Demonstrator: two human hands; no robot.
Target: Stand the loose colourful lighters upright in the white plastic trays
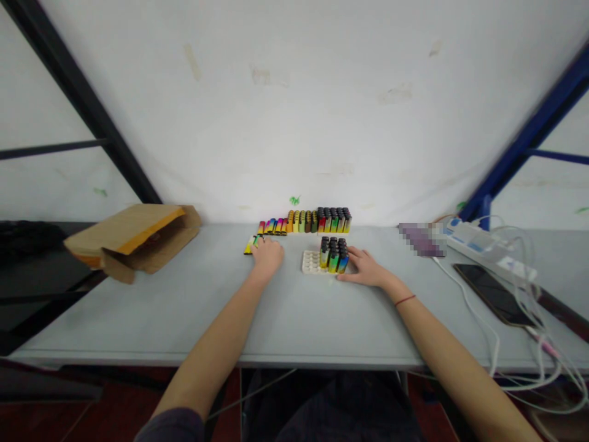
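Observation:
My left hand (269, 256) is lowered over a few yellow-and-green lighters (249, 247) lying flat on the table, its curled fingers closed on one; the fingertips are partly hidden. At the middle sits a white tray with round holes (311, 263). Upright lighters with black tops (334, 256) fill the right part of it, and holes on its left are bare. My right hand (367, 269) grips the tray's right end, thumb along the front and fingers beside the lighters.
Behind the tray stand rows of black-topped lighters (334, 220) and yellow-topped ones (302, 221), with multicoloured lighters (272, 227) lying left of them. An opened brown paper package (133, 236) lies left. A phone (494, 294), a power strip (488, 248) and white cables occupy the right.

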